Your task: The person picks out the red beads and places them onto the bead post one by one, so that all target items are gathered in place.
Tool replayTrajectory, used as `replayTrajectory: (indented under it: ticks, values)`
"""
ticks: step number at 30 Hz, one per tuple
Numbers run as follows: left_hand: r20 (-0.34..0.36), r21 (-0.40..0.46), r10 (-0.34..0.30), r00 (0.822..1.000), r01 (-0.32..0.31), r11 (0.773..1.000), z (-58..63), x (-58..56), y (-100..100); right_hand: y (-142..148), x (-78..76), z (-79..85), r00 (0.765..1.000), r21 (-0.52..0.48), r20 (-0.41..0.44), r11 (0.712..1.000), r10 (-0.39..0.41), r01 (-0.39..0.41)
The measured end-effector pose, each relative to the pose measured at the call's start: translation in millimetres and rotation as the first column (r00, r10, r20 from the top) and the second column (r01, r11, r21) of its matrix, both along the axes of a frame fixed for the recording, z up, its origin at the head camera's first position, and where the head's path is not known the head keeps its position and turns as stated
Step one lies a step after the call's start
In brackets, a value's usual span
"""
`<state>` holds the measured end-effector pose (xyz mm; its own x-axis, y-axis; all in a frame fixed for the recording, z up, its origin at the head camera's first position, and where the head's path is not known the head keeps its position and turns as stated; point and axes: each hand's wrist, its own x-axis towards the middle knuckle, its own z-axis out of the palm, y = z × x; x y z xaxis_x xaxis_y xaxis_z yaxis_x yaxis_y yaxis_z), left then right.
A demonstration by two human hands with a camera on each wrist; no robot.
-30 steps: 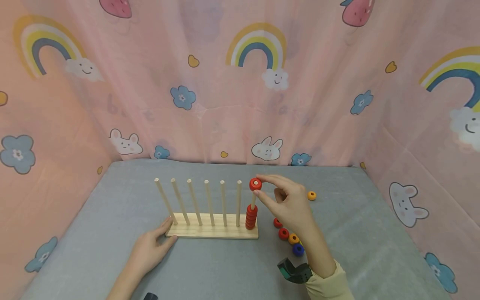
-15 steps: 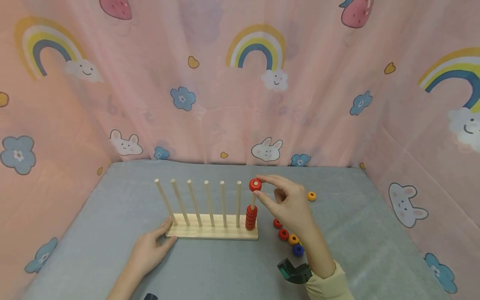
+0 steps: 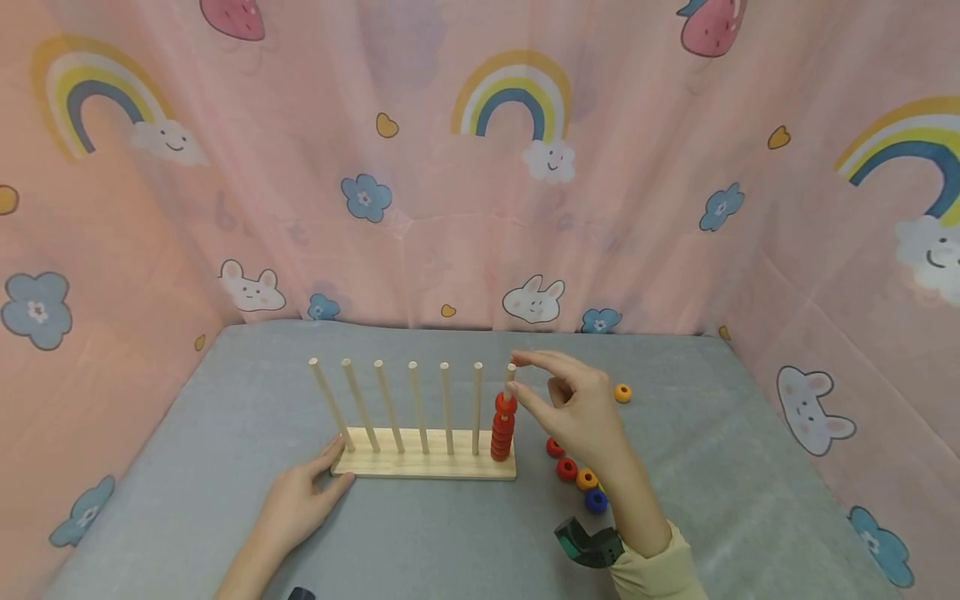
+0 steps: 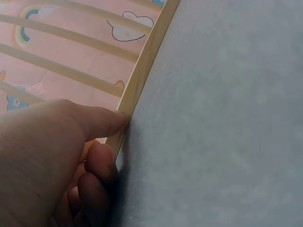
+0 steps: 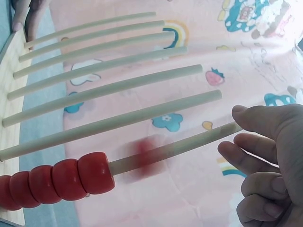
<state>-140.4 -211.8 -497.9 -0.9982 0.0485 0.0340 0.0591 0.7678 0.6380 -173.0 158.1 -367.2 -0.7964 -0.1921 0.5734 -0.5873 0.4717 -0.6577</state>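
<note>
A wooden pegboard (image 3: 427, 465) with several upright pegs stands on the table. My left hand (image 3: 296, 504) grips its left end, thumb on the front edge, as the left wrist view also shows. On the rightmost peg (image 5: 199, 145) sits a stack of red beads (image 5: 94, 172). Above the stack a single red bead (image 5: 144, 157), blurred by motion in the right wrist view, is sliding down that peg. My right hand (image 3: 573, 408) is at the peg's top, thumb and forefinger apart on either side of it, holding no bead.
Right of the board lie loose beads: red (image 3: 567, 469), orange (image 3: 587, 479) and blue (image 3: 596, 501), partly behind the right forearm. Another orange bead (image 3: 623, 392) lies farther back. A pink patterned curtain (image 3: 480, 250) surrounds the grey table (image 3: 420, 542).
My right hand has let go of the red bead, which has dropped from the peg's top to just above the stack. The left hand stays on the board.
</note>
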Motion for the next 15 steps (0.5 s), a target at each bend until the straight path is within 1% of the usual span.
replayTrajectory:
  ticks: [7,15]
  values:
    - [-0.003,-0.002,0.003,1.000,-0.003,1.000,0.0,-0.3,0.0,-0.4,0.1,-0.1,1.000,-0.004,0.011,1.000,-0.003,0.003]
    - [-0.004,0.000,0.000,1.000,0.000,1.000,-0.2,-0.8,-0.5,-0.3,-0.3,-0.3,1.000,-0.002,-0.003,1.000,0.004,-0.004]
